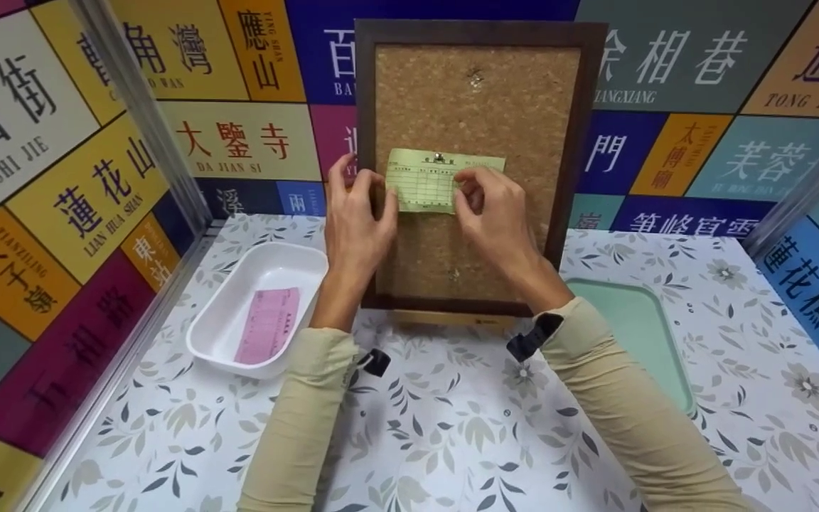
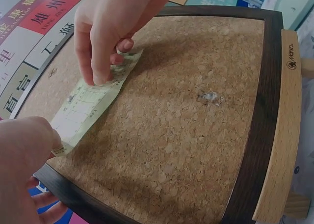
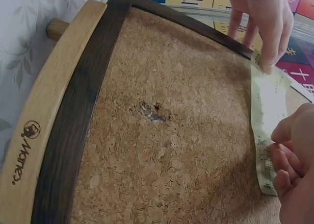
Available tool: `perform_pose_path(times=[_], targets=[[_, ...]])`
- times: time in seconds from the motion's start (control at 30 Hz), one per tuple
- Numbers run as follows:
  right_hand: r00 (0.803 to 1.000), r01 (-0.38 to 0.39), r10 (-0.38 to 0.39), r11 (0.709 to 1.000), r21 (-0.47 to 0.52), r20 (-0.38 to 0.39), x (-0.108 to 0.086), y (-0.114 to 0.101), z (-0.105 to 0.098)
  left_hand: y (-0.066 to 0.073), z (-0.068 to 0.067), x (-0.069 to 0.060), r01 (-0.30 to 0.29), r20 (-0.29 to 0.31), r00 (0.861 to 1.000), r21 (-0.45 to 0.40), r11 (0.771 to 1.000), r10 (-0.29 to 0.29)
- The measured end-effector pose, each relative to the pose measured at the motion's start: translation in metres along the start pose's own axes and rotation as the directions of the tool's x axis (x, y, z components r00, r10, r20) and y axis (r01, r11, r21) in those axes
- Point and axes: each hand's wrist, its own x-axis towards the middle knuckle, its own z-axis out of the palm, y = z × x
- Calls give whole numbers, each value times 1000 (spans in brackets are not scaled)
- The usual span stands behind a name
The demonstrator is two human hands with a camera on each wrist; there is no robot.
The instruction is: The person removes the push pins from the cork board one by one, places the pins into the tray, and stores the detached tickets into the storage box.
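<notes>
Left hand (image 1: 358, 222), right hand (image 1: 498, 211) touch green slip (image 1: 420, 186); wall (image 1: 235, 151) — "DA JIAN SI".

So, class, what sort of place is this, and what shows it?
Probably a staged tabletop booth: panels printed with Chinese names rise closely behind and beside a table with a leaf-patterned surface, and a framed corkboard stands on it.
</notes>
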Motion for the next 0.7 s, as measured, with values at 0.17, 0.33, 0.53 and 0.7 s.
perform_pose_path(times=[0.17,0.33,0.53,0.7], targets=[[999,31,-31,1000,-5,-28,6,-2,3,1,1,0,17,11,1000,6,1000,-17],[998,53,-53,999,-11,-26,12,-5,9,0,0,1,19,21,1000,23,1000,-19],[997,26,-28,999,-29,-74,19,-10,12,0,0,3,26,32,999,36,999,-27],[994,-3,-5,997,-77,-106,21,-13,15,-1,0,2,24,26,999,27,999,-25]])
